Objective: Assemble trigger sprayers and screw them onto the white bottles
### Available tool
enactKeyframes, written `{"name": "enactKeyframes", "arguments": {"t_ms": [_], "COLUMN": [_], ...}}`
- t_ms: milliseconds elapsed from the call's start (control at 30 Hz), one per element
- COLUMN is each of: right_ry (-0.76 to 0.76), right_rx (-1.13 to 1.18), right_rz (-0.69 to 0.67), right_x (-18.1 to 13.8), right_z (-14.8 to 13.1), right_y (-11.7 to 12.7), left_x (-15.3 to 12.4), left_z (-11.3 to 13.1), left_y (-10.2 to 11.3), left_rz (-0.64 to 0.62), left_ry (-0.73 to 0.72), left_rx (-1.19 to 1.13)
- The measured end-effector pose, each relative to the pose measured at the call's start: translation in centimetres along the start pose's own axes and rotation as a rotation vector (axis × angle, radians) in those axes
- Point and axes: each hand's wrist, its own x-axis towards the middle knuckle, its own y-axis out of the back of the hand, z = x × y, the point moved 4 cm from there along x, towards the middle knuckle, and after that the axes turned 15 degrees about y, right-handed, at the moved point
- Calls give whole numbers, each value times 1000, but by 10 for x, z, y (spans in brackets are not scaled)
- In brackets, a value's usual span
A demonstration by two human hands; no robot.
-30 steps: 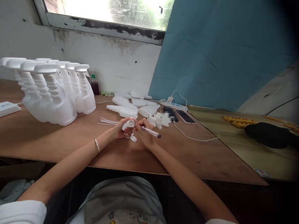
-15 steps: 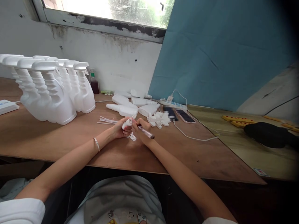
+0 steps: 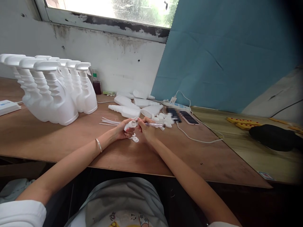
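Observation:
My left hand (image 3: 124,130) is wrapped round a white spray head (image 3: 131,125), its round open collar facing right. In my right hand (image 3: 147,126) is a slim screwdriver-like tool (image 3: 156,125) with a clear handle and a dark end. The handle points right and lies nearly level; its tip, close to the collar, is hard to make out. White ring washers (image 3: 135,139) lie on the table just below my left hand. Behind the hands are more white spray heads (image 3: 167,119) in a pile and several thin white tubes (image 3: 109,122).
White bottles (image 3: 126,111) lie at the back of the brown table (image 3: 113,157). Assembled spray bottles (image 3: 63,107) stand in a group on the left. A phone (image 3: 189,118), a power strip (image 3: 180,106) and a white cable (image 3: 201,141) are at the right.
The tool in my right hand has swung from slanting down-right to nearly level. The right hand has shifted slightly away from the spray head, whose opening now shows more clearly.

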Motion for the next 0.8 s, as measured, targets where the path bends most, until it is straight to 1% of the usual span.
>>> {"name": "enactKeyframes", "arguments": {"t_ms": [167,333,467,600,800], "right_ry": [-31,-41,-45,-29,6], "right_rx": [84,131,123,100,74], "right_rz": [64,85,50,-2,-48], "right_x": [-4,-4,-2,-2,-3], "right_z": [-2,-3,-8,-12,-11], "right_y": [-2,-2,-1,-2,-3], "left_x": [-1,-4,-5,-6,-8], "left_z": [4,5,5,7,8], "left_y": [0,-1,2,7,10], "left_rz": [-57,-87,-53,-12,-4], "left_ry": [2,20,22,61,115], "left_rx": [68,128,166,208,269]}}
